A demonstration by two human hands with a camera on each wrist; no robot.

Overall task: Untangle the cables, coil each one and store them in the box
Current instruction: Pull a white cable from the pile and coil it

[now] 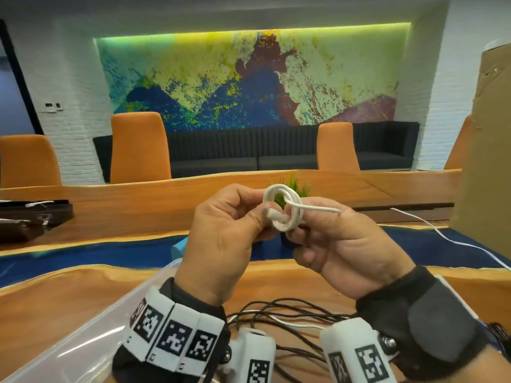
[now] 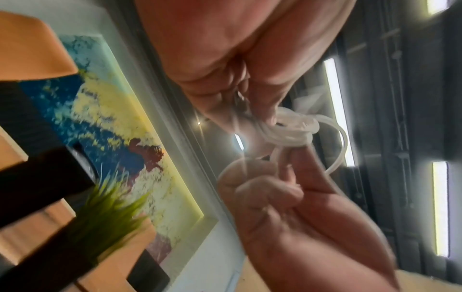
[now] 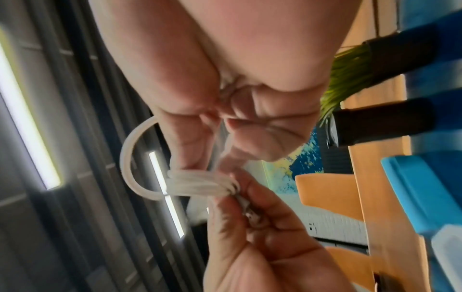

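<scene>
A short white cable (image 1: pixel 282 210) is wound into a small coil and held up above the table between both hands. My left hand (image 1: pixel 261 210) pinches the coil's left side, where the plug end (image 1: pixel 269 213) pokes out. My right hand (image 1: pixel 301 219) grips the coil's right side, and the free tail (image 1: pixel 318 208) runs across the coil to the right. The left wrist view shows the coil (image 2: pixel 290 130) pinched by both sets of fingers. The right wrist view shows the coil (image 3: pixel 200 183) with one wider loop standing out. A clear plastic box (image 1: pixel 83 327) sits at lower left.
A tangle of dark cables (image 1: pixel 290 313) with one white strand lies on the wooden table under my wrists. Another white cable (image 1: pixel 456 241) trails off to the right beside a tall cardboard box (image 1: pixel 486 161). A small potted plant (image 1: pixel 293 186) stands behind my hands.
</scene>
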